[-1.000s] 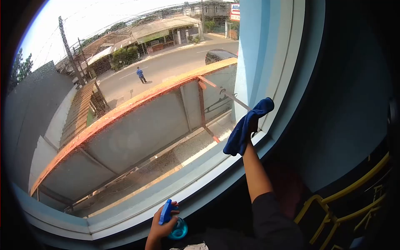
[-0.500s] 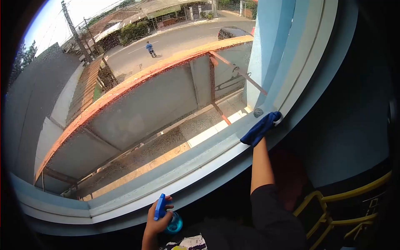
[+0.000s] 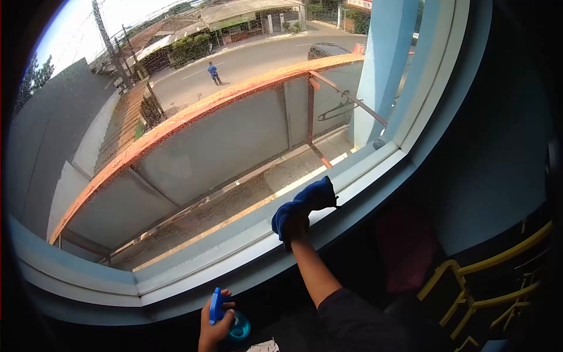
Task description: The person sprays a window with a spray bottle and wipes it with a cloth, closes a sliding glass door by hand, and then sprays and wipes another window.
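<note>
A blue cloth [image 3: 305,202] lies against the lower window frame [image 3: 246,240], right of the middle. My right hand [image 3: 296,226] is closed on it from below, its fingers mostly hidden by the cloth. Near the bottom, just inside the sill, my left hand [image 3: 216,320] is wrapped round a spray bottle [image 3: 238,326] with a blue trigger head and a clear turquoise body. The bottle stays below the frame, apart from the cloth. Above both hands is the large window pane [image 3: 205,146], speckled with drops or dirt.
Yellow metal chair frames [image 3: 498,264] stand at the lower right, near a dark red surface [image 3: 404,246]. A blue wall [image 3: 492,158] runs along the right. Beyond the glass are an orange-edged canopy [image 3: 234,92], a road and a person [image 3: 213,73] in blue.
My right hand has moved left and down with the cloth, from the window's lower right corner along the bottom frame. My left hand still holds the bottle, slightly lower and further left.
</note>
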Tool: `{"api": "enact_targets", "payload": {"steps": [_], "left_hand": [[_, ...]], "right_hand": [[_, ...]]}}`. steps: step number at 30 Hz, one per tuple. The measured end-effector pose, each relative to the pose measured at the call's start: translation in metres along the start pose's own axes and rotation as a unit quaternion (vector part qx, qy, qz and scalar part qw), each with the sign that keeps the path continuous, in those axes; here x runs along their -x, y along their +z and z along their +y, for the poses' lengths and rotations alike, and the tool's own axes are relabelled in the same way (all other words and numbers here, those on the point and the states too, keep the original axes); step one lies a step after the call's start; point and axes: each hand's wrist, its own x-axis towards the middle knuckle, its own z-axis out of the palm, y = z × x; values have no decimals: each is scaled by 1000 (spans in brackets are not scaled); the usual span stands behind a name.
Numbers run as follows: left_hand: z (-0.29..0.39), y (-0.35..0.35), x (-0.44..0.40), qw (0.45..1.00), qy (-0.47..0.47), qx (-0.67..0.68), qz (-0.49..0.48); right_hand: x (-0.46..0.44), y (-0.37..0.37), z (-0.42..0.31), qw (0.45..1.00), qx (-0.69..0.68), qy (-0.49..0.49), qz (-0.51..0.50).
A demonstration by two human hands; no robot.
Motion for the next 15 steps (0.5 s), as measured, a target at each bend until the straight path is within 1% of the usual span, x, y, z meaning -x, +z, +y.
{"api": "enact_targets", "payload": {"steps": [3, 5, 6, 7, 8, 9, 10, 11, 13, 14, 15], "left_hand": [[-17, -37, 26, 1000, -10, -18, 20], [-26, -60, 45, 998, -8, -39, 48], [-28, -68, 55, 997, -12, -43, 63], [-32, -79, 66, 996, -13, -44, 80], [-38, -88, 78, 994, -13, -38, 106], [-43, -96, 89, 991, -16, -21, 130], [-48, -105, 101, 988, -19, -2, 154], [-54, -113, 112, 984, -17, 7, 177], [-70, -121, 129, 977, 9, 33, 208], [-77, -125, 137, 974, 8, 38, 224], [-82, -128, 143, 967, 11, 52, 249]], "right_hand": [[-4, 31, -63, 998, -14, -22, -60], [-5, 52, -111, 993, -25, -51, -105], [-5, 68, -133, 991, -30, -71, -111], [-5, 94, -158, 990, -73, -123, 22], [-5, 118, -185, 965, -119, -173, 155], [-3, 128, -213, 919, -169, -217, 283], [1, 136, -240, 910, -124, -240, 313], [-3, 154, -265, 885, -67, -314, 338], [-17, 191, -308, 870, -109, -432, 209], [-19, 206, -327, 840, -13, -481, 249], [-24, 211, -347, 827, -18, -506, 245]]}}
